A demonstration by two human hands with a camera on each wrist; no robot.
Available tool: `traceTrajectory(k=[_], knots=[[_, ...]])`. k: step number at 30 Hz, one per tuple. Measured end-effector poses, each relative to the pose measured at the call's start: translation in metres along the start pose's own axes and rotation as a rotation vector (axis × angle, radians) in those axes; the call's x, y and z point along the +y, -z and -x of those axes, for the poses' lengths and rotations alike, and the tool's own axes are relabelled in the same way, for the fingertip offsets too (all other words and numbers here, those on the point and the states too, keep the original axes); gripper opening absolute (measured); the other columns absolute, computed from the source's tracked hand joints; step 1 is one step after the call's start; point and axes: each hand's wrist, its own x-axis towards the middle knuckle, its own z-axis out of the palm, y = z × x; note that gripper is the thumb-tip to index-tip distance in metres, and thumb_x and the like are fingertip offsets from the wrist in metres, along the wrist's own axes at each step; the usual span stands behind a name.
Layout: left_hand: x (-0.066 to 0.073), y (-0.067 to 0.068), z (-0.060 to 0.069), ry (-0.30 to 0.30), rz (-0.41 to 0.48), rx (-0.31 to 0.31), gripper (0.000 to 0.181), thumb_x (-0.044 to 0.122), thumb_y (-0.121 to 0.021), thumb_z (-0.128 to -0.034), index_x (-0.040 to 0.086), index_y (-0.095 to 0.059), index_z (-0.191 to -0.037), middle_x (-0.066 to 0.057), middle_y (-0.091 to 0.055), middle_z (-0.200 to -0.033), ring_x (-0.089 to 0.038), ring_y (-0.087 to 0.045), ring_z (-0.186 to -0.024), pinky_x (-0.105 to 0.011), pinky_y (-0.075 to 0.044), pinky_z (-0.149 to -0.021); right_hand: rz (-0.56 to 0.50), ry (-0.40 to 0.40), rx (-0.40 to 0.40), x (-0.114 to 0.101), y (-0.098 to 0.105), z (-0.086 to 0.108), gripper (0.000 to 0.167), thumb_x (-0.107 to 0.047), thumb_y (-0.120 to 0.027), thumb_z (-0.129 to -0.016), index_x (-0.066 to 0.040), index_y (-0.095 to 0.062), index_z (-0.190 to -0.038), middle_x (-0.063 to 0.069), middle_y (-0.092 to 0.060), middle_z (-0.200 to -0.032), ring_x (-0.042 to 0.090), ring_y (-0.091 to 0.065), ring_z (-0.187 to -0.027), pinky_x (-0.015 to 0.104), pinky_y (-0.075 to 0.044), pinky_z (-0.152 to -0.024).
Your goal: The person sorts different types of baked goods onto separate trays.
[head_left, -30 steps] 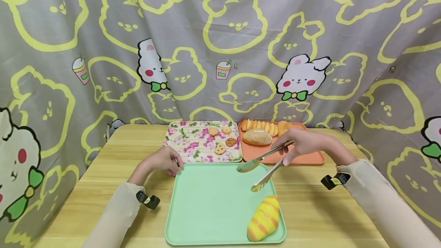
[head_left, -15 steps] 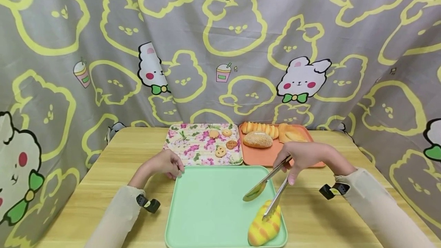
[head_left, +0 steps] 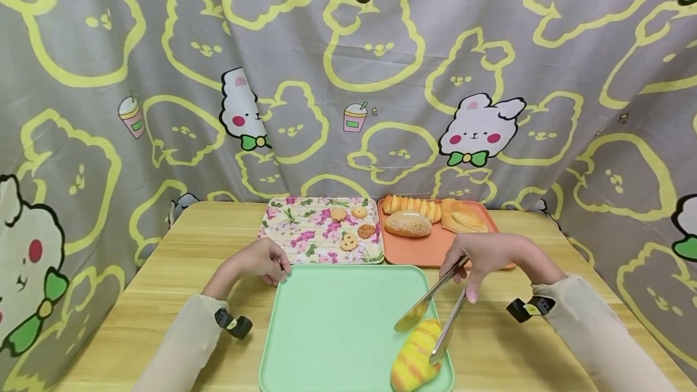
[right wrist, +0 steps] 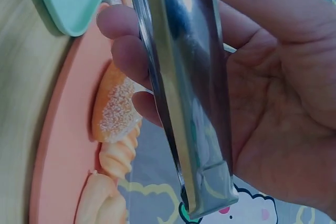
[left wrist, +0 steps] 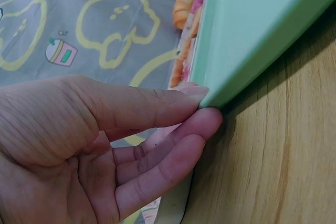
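In the head view a yellow bread roll with orange bands (head_left: 415, 359) lies at the near right corner of a green tray (head_left: 337, 325). My right hand (head_left: 484, 257) grips metal tongs (head_left: 448, 328), whose spread arms stand on either side of the roll. The tongs' hinge end shows close up in the right wrist view, with the fingers round the metal. At the tray's far left corner my left hand (head_left: 265, 261) pinches the rim between thumb and fingertips, which the left wrist view shows closely.
Behind the green tray lies a floral tray (head_left: 283, 235) with several cookies (head_left: 349, 241). To its right an orange tray (head_left: 405, 253) holds a sesame-topped roll (head_left: 408, 224), a ridged loaf (head_left: 411, 205) and a folded pastry (head_left: 463, 216). A patterned curtain (head_left: 305, 156) hangs behind the wooden table (head_left: 196, 228).
My right hand has come nearer and slightly right, bringing the tongs from above the tray's middle right down to the yellow roll. The left hand keeps its pinch on the tray corner.
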Motion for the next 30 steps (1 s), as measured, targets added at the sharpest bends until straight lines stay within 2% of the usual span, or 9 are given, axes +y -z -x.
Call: traceTrajectory(k=[3, 6, 8, 13, 17, 21, 23, 25, 30], knots=[[0.000, 0.000, 0.000, 0.000, 0.002, 0.002, 0.007, -0.005, -0.076, -0.0805, -0.002, -0.074, -0.086, -0.006, -0.067, -0.064, -0.014, -0.066, -0.060, -0.032, -0.059, -0.060, 0.015, 0.024, -0.004, 0.001, -0.002, -0.001, 0.043, -0.017, -0.089, -0.073, -0.005, -0.077, -0.112, 0.006, -0.075, -0.086, 0.012, -0.063, -0.070, 0.027, -0.057, -0.067], [0.001, 0.000, 0.001, -0.001, 0.005, 0.004, 0.007, -0.005, -0.076, -0.0805, -0.002, -0.074, -0.086, -0.007, -0.068, -0.065, -0.014, -0.065, -0.060, -0.032, -0.059, -0.060, 0.006, 0.005, -0.003, 0.001, -0.005, -0.003, 0.042, -0.015, -0.089, -0.072, -0.007, -0.077, -0.111, 0.005, -0.074, -0.085, 0.004, -0.061, -0.074, 0.029, -0.058, -0.068], [0.001, 0.000, 0.001, -0.004, 0.005, 0.005, 0.007, -0.005, -0.076, -0.0804, -0.003, -0.074, -0.087, -0.007, -0.068, -0.065, -0.015, -0.066, -0.060, -0.033, -0.059, -0.060, -0.014, -0.026, -0.009, 0.001, -0.008, -0.005, 0.041, -0.013, -0.089, -0.071, -0.009, -0.078, -0.111, 0.005, -0.073, -0.084, 0.006, -0.061, -0.074, 0.028, -0.057, -0.068], [0.000, 0.000, 0.001, -0.012, 0.000, 0.005, 0.007, -0.005, -0.076, -0.0806, -0.003, -0.075, -0.088, -0.008, -0.068, -0.065, -0.015, -0.066, -0.060, -0.033, -0.059, -0.060, -0.041, -0.098, -0.004, 0.000, -0.011, -0.012, 0.039, -0.014, -0.088, -0.071, -0.013, -0.079, -0.109, 0.006, -0.070, -0.080, 0.000, -0.056, -0.073, 0.022, -0.053, -0.068], [-0.001, -0.001, 0.001, -0.013, -0.002, -0.003, 0.007, -0.005, -0.076, -0.0808, -0.003, -0.075, -0.088, -0.009, -0.069, -0.065, -0.014, -0.066, -0.060, -0.032, -0.059, -0.060, 0.001, -0.066, 0.021, -0.001, -0.011, -0.016, 0.036, -0.018, -0.086, -0.074, -0.010, -0.079, -0.108, 0.006, -0.068, -0.077, -0.002, -0.052, -0.070, 0.020, -0.048, -0.065], [-0.001, -0.001, 0.001, -0.008, -0.003, 0.000, 0.007, -0.004, -0.076, -0.0808, -0.004, -0.075, -0.088, -0.008, -0.068, -0.065, -0.014, -0.066, -0.059, -0.031, -0.059, -0.060, 0.098, -0.003, 0.066, 0.002, -0.012, -0.020, 0.031, -0.021, -0.081, -0.081, -0.007, -0.077, -0.108, 0.000, -0.066, -0.076, -0.002, -0.049, -0.069, 0.018, -0.044, -0.062], [-0.001, -0.001, 0.000, -0.003, -0.003, 0.003, 0.007, -0.004, -0.076, -0.0808, -0.003, -0.075, -0.088, -0.008, -0.068, -0.064, -0.014, -0.066, -0.059, -0.031, -0.059, -0.059, 0.153, 0.015, 0.094, 0.003, -0.013, -0.023, 0.028, -0.024, -0.078, -0.085, -0.009, -0.075, -0.108, -0.003, -0.064, -0.077, -0.002, -0.048, -0.069, 0.017, -0.043, -0.061], [-0.001, -0.001, 0.000, 0.000, -0.002, 0.003, 0.007, -0.005, -0.076, -0.0809, -0.003, -0.075, -0.088, -0.007, -0.067, -0.064, -0.014, -0.066, -0.059, -0.031, -0.059, -0.059, 0.195, 0.015, 0.119, 0.004, -0.015, -0.026, 0.025, -0.026, -0.075, -0.089, -0.009, -0.074, -0.107, -0.006, -0.064, -0.078, -0.002, -0.047, -0.069, 0.017, -0.043, -0.061], [-0.001, -0.001, 0.000, -0.010, -0.002, -0.004, 0.006, -0.005, -0.076, -0.0815, -0.005, -0.074, -0.087, -0.008, -0.068, -0.064, -0.014, -0.066, -0.059, -0.032, -0.059, -0.060, 0.223, -0.029, 0.174, 0.003, -0.018, -0.033, 0.025, -0.029, -0.071, -0.094, -0.007, -0.073, -0.105, -0.010, -0.063, -0.081, -0.001, -0.048, -0.068, 0.020, -0.045, -0.061]])
